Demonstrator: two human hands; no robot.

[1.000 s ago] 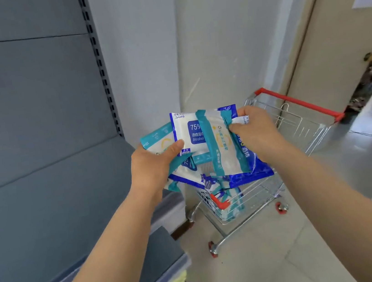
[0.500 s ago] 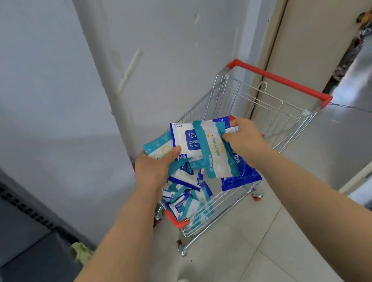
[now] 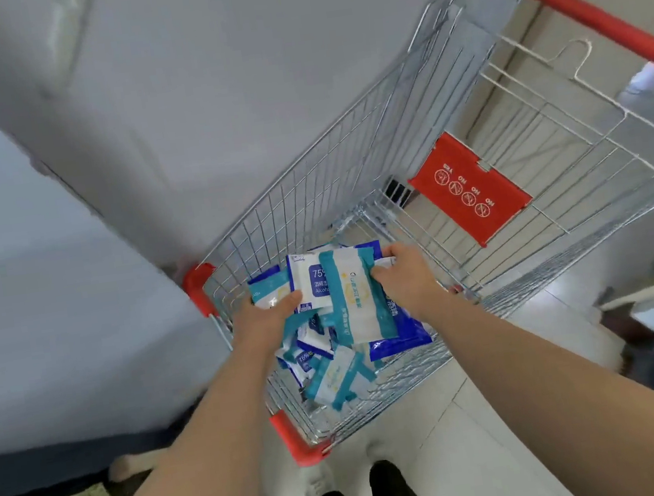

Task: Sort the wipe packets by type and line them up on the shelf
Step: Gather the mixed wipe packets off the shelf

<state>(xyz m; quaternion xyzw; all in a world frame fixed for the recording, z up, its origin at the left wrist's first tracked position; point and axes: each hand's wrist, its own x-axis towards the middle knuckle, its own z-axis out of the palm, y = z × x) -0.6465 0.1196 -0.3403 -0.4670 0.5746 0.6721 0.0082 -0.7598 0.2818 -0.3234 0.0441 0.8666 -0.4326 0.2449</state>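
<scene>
Teal and blue wipe packets (image 3: 352, 307) are gripped by the left hand (image 3: 269, 320) and right hand (image 3: 405, 279) over the wire cart (image 3: 327, 172).

left hand (image 3: 268, 319) and right hand (image 3: 405, 279) gripping fanned wipe packets (image 3: 351, 299) over wire cart (image 3: 345, 152), loose packets (image 3: 337, 378) in basket, red handle (image 3: 577, 6)

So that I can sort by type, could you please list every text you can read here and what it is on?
"75" and "Alcoh", cut off: white-and-blue wipe packet in the left hand.
"NO", repeated: red plastic sign in the wire shopping cart.
"75%": blue-and-white packet lying in the cart.
Too blurred: lettering on the teal-and-white wipe packet in the right hand.
</scene>
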